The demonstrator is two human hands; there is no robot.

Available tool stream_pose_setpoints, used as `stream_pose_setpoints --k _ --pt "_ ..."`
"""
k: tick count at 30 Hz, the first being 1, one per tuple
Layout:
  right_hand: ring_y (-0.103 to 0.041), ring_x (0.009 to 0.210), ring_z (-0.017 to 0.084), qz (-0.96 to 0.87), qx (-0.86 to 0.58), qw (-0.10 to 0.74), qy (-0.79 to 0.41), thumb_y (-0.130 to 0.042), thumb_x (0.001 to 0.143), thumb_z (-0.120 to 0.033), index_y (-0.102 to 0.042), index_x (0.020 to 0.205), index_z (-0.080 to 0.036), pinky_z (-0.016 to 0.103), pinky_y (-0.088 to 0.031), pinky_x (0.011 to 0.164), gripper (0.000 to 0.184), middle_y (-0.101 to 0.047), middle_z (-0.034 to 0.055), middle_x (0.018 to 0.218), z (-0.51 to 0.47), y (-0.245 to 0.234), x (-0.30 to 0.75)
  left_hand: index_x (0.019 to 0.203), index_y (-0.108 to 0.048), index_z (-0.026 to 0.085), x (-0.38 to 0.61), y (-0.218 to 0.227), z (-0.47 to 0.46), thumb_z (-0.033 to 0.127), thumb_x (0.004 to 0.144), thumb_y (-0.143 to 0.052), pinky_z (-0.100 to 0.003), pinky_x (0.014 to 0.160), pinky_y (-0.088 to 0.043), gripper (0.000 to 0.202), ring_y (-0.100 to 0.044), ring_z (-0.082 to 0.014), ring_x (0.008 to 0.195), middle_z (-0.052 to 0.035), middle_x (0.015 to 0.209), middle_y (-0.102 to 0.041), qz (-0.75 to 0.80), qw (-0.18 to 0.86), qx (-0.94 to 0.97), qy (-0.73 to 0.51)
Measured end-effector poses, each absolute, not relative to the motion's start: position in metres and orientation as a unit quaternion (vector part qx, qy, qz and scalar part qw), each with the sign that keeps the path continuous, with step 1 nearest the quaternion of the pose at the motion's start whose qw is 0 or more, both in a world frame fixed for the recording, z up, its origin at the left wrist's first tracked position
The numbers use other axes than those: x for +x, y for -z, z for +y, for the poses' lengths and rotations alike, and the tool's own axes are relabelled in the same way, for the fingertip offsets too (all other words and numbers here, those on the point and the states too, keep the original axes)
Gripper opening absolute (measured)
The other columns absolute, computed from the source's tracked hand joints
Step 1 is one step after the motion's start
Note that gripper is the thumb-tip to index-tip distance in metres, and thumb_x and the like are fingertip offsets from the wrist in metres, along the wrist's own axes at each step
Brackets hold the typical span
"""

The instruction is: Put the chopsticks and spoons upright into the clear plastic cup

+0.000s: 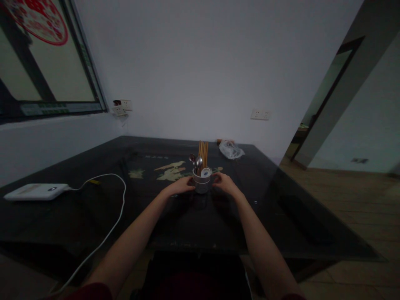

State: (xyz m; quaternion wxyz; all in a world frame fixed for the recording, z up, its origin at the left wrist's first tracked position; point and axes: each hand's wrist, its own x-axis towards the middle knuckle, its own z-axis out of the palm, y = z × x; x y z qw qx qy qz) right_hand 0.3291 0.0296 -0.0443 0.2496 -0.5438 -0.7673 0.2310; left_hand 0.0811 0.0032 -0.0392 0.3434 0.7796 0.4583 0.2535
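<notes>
A small metal utensil cup [201, 182] stands upright on the dark glass table [93, 216], near its middle. Wooden chopsticks [203, 153] and metal spoons [196, 160] stick up out of it. My left hand [180, 185] presses against the cup's left side and my right hand [224, 182] against its right side, fingers curled round it. Both forearms reach forward from the table's near edge.
A white flat device [36, 191] lies at the table's left, with a white cable [115, 208] looping toward the near edge. A crumpled clear plastic bag [230, 150] sits at the back by the wall. A doorway opens to the right over wooden floor.
</notes>
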Motion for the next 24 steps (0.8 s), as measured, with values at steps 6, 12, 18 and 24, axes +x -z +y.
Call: stream_pose_setpoints --k 6,12,18,24 --pt "-0.062 0.076 0.015 -0.785 -0.487 0.246 -0.293 -0.081 0.057 -0.024 -0.053 0.124 -0.015 0.027 -0.047 0.074 0.073 -0.067 0.0059 0.096 0.026 0.05 0.324 0.109 -0.057 0.014 0.081 0.041 0.004 0.024 0.068 -0.066 -0.034 0.085 -0.048 0.043 -0.064 -0.0235 0.096 -0.0113 0.106 -0.068 0.442 0.38 0.767 -0.268" --pt "-0.061 0.086 0.02 -0.779 -0.421 0.31 -0.345 -0.082 0.055 -0.027 -0.056 0.116 -0.013 0.034 -0.049 0.08 0.068 -0.065 0.0094 0.103 0.024 0.057 0.312 0.114 -0.054 0.011 0.084 0.047 0.009 0.025 0.067 -0.069 -0.039 0.092 -0.046 0.051 -0.061 -0.0265 0.105 -0.0153 0.117 -0.063 0.422 0.412 0.762 -0.267" --pt "-0.06 0.102 0.025 -0.758 -0.401 0.34 -0.387 -0.083 0.055 -0.028 -0.053 0.117 -0.013 0.039 -0.046 0.091 0.07 -0.062 0.0132 0.116 0.023 0.063 0.303 0.117 -0.054 0.01 0.086 0.05 0.009 0.024 0.068 -0.07 -0.043 0.094 -0.045 0.054 -0.06 -0.0282 0.106 -0.0165 0.119 -0.062 0.425 0.411 0.754 -0.287" --pt "-0.06 0.105 0.026 -0.755 -0.407 0.355 -0.372 -0.083 0.056 -0.03 -0.054 0.117 -0.015 0.042 -0.045 0.094 0.069 -0.063 0.0123 0.116 0.024 0.067 0.301 0.118 -0.053 0.008 0.087 0.051 0.008 0.023 0.068 -0.07 -0.043 0.096 -0.044 0.054 -0.06 -0.0286 0.108 -0.0185 0.121 -0.061 0.422 0.41 0.754 -0.292"
